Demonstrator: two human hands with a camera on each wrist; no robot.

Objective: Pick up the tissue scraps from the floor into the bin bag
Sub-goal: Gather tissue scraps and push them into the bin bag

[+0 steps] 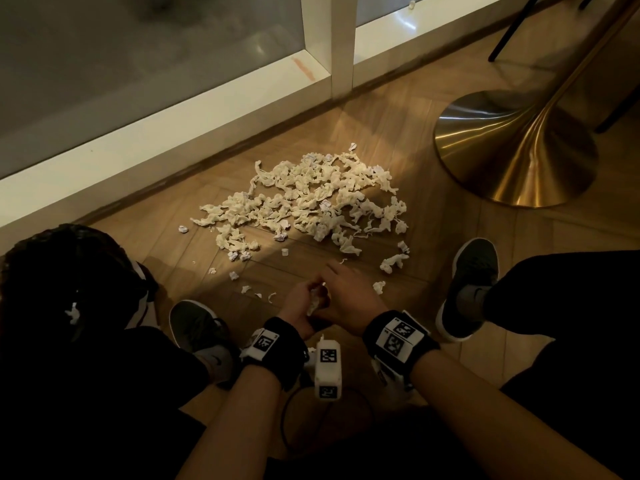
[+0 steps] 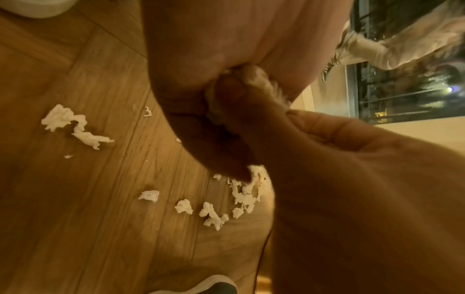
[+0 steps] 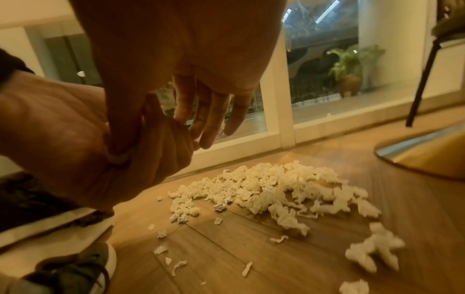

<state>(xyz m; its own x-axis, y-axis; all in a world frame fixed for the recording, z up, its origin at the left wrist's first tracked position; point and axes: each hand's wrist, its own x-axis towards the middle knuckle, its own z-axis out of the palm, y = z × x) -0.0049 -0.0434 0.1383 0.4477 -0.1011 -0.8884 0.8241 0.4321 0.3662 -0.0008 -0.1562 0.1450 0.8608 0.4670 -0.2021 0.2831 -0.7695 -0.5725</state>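
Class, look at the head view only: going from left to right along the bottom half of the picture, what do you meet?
Bin bag → left shoe → left hand gripping a tissue wad → right hand → right shoe.

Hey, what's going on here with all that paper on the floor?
A person is crouched over a wooden floor clearing up tissue scraps. The left hand is curled around a small wad of tissue, and the right hand is against it with its fingers out, apparently passing or pressing scraps in. A black bin bag sits by the left knee. Most of the scraps still lie in a big pile ahead, near a gold table base.
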